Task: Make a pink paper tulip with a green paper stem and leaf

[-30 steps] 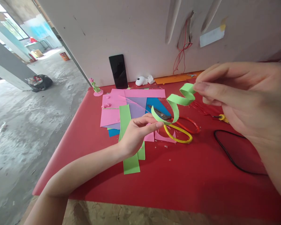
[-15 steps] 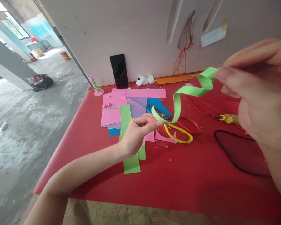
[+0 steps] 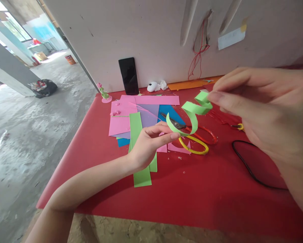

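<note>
A curled green paper strip (image 3: 193,118) hangs in loose spirals between my two hands above the table. My left hand (image 3: 153,141) pinches its lower end between thumb and fingers. The upper end is pinched by my right hand (image 3: 252,101), higher and nearer the camera. Just behind the strip lie scissors (image 3: 193,144) with one yellow and one red handle, their blades over the paper. Beneath my left hand are flat green paper strips (image 3: 142,177), on top of pink paper (image 3: 119,126), purple paper (image 3: 148,116) and blue paper (image 3: 123,142).
A black phone (image 3: 129,77) leans on the wall. Beside it stand a small paper flower (image 3: 105,96) and a white rounded object (image 3: 152,86). A black cord loop (image 3: 247,167) and a yellow-handled tool (image 3: 240,127) lie right on the red table (image 3: 166,202).
My right hand has moved left and slightly down, toward my left hand. The green strip between them has slackened into tighter curls. My left hand has stayed nearly still.
</note>
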Tool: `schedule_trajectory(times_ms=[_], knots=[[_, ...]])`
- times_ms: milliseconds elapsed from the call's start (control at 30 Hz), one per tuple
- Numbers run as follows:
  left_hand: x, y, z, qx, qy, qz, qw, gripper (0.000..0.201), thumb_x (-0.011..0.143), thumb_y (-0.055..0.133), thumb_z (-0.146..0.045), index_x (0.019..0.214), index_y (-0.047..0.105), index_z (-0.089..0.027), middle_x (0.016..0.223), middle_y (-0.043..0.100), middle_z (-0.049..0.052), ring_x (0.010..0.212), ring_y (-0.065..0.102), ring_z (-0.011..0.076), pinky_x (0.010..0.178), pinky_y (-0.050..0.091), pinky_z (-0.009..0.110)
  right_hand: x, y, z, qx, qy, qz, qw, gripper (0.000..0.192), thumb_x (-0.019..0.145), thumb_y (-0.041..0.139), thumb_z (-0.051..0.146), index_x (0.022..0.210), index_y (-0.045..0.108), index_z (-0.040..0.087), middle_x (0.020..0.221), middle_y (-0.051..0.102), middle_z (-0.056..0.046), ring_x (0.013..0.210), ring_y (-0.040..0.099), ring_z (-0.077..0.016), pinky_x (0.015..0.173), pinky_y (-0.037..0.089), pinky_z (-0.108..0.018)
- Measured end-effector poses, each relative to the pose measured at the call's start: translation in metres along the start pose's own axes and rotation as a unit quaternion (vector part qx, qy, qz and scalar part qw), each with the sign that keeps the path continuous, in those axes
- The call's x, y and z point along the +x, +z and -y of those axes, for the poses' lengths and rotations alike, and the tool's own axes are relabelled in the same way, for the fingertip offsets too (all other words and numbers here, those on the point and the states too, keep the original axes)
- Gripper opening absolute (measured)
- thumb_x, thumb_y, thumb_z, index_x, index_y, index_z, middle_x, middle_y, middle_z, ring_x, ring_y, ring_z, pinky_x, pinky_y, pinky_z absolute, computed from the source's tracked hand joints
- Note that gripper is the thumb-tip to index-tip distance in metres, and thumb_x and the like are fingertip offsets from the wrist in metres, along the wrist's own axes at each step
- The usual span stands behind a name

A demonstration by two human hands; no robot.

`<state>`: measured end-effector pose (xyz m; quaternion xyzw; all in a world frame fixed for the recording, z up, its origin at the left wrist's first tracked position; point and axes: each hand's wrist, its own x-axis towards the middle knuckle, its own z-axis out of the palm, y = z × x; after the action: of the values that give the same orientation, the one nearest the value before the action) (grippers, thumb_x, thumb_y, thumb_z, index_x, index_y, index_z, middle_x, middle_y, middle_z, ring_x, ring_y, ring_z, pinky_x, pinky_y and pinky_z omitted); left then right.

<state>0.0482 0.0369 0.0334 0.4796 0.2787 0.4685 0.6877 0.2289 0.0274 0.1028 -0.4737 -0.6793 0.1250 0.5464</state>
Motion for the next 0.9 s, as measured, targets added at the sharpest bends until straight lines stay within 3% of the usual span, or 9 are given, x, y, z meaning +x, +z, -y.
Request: schedule_trajectory(times_ms=[233,367,467,567,733,833,900], knots=[[-0.002,0.004,-0.002,-0.041,0.015,0.027,0.999,0.006,0.069,0.075,-0.020,0.067,0.069,-0.022,0.076,0.058,-0.004,0.076,0.052,0.0069,0.073,0.042,0.021,-0.004,0.010,0.005,-0.014,-0.030,0.020,0.999,0.009,0.078,0.066,0.022,0.070,0.064,0.021,0.066,0.063,0.005,0.059,0.054,-0.0066,0.050,0.042,-0.025],[-0.002,0.004,-0.004,-0.049,0.004,-0.005,0.999,0.017,0.062,0.072,-0.009,0.070,0.060,-0.019,0.073,0.051,-0.005,0.066,0.043,0.0056,0.063,0.040,0.019,-0.005,0.009,0.005,-0.031,-0.049,0.013,0.998,0.010,0.079,0.066,0.021,0.069,0.062,0.021,0.067,0.062,0.006,0.061,0.054,-0.0062,0.051,0.043,-0.024],[0.000,0.001,-0.002,-0.065,0.018,-0.031,0.997,0.025,0.060,0.064,-0.003,0.078,0.057,-0.020,0.078,0.051,-0.004,0.070,0.044,0.0066,0.064,0.041,0.018,-0.005,0.009,0.005,-0.031,-0.046,0.016,0.998,0.011,0.079,0.066,0.021,0.069,0.062,0.021,0.067,0.062,0.006,0.061,0.054,-0.0058,0.052,0.043,-0.023],[0.004,-0.003,0.002,0.002,0.041,-0.042,0.998,0.025,0.069,0.064,-0.009,0.090,0.062,-0.022,0.084,0.056,-0.003,0.078,0.048,0.0078,0.072,0.044,0.019,-0.005,0.010,0.006,0.000,-0.024,0.028,0.999,0.009,0.078,0.066,0.022,0.069,0.063,0.022,0.067,0.062,0.006,0.061,0.054,-0.0059,0.052,0.043,-0.022],[0.005,-0.008,0.005,0.098,0.043,-0.027,0.994,0.029,0.077,0.068,-0.028,0.106,0.066,-0.029,0.114,0.067,-0.001,0.092,0.061,0.0126,0.085,0.048,0.026,-0.008,0.013,0.006,0.090,0.051,0.103,0.989,0.010,0.074,0.067,0.025,0.065,0.065,0.023,0.064,0.060,0.004,0.061,0.052,-0.0078,0.049,0.041,-0.021],[0.003,-0.007,0.001,0.112,0.064,-0.032,0.991,0.024,0.077,0.068,-0.030,0.102,0.070,-0.031,0.110,0.070,-0.002,0.102,0.063,0.0162,0.087,0.049,0.028,-0.010,0.017,0.007,0.107,0.062,0.139,0.982,0.010,0.074,0.068,0.026,0.065,0.064,0.023,0.065,0.059,0.004,0.060,0.051,-0.0071,0.048,0.041,-0.020],[0.001,-0.005,-0.002,0.130,0.063,-0.045,0.988,0.016,0.078,0.067,-0.028,0.093,0.073,-0.028,0.101,0.074,-0.002,0.097,0.065,0.0169,0.084,0.051,0.029,-0.011,0.019,0.008,0.106,0.055,0.148,0.982,0.010,0.074,0.067,0.025,0.065,0.063,0.022,0.065,0.059,0.005,0.059,0.050,-0.0062,0.048,0.040,-0.019]])
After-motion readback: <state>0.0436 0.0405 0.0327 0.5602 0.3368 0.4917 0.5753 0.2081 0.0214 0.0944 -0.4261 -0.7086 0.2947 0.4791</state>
